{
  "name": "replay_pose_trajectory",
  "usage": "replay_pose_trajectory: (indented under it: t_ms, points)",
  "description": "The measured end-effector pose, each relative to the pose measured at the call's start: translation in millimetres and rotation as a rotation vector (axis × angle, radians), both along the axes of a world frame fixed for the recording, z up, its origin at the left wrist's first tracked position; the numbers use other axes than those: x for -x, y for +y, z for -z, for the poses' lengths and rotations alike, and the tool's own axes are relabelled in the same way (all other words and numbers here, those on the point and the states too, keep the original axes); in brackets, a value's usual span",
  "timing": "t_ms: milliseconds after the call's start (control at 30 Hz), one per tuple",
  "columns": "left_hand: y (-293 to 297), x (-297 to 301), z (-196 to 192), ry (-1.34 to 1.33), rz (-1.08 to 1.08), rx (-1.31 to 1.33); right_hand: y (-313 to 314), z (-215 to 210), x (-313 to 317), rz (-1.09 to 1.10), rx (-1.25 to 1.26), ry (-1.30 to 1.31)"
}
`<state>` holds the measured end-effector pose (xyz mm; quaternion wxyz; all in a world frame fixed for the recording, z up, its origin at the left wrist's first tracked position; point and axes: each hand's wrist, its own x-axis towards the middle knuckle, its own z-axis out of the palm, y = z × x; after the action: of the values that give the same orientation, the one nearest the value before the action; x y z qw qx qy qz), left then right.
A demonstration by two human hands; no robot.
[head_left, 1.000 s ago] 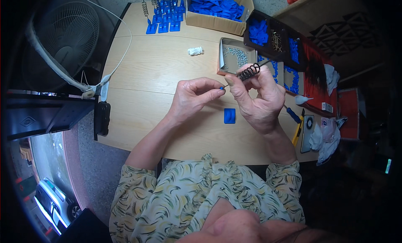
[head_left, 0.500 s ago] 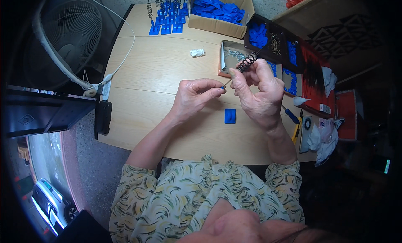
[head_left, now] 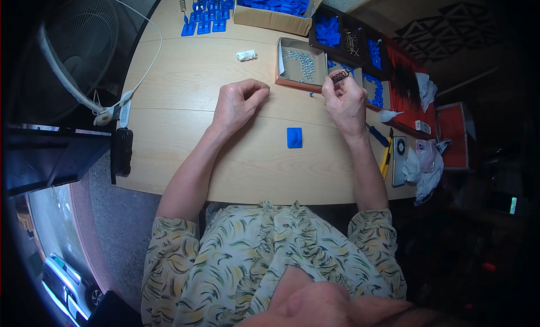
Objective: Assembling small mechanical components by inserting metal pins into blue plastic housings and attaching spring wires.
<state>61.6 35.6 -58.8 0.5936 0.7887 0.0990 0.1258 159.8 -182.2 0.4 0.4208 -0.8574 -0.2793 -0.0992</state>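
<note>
My right hand (head_left: 345, 106) is closed round a black coil spring (head_left: 340, 76) at the right of the table. From the hand a thin straight end points left, tipped with a small blue piece (head_left: 311, 94). My left hand (head_left: 241, 105) rests over the middle of the table with thumb and fingers pressed together; whatever may be between them is hidden. A square blue plastic base (head_left: 294, 138) lies on the wood between my forearms, touched by neither hand. Just beyond my right hand sits a shallow box (head_left: 282, 82) with small silvery nuts or beads in it.
Finished-looking blue bases with upright springs (head_left: 203, 26) stand far left. A cardboard box (head_left: 270, 17) of blue parts is at the back. Dark trays (head_left: 360, 37) and a red box (head_left: 406, 121) line the right, near a yellow tool (head_left: 386, 161). A white roll (head_left: 246, 56) lies farther in.
My hands have moved apart: the left has let go of the blue-tipped end and drawn left. The right has carried the spring slightly away from me. The whole view has shifted a little.
</note>
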Motion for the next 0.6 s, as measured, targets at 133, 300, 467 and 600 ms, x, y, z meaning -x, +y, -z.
replay_pose_trajectory:
  t_ms: [133, 300, 467, 600]
  points:
    - [-0.7, 1.9, 4.0, -0.013, -0.006, -0.147, 0.2, 8.8, -5.0, 0.015, 0.04, 0.013]
    - [-2.2, 2.1, -0.8, -0.007, -0.001, -0.218, -0.4, 14.5, -11.3, 0.006, 0.002, 0.028]
    - [-8.4, -0.8, 4.1, -0.093, -0.057, -0.228, -1.0, 15.5, -13.1, -0.009, -0.005, 0.014]
    - [-15.4, -6.4, 2.7, -0.24, -0.078, -0.467, -0.9, 14.7, -10.1, -0.014, 0.004, -0.025]
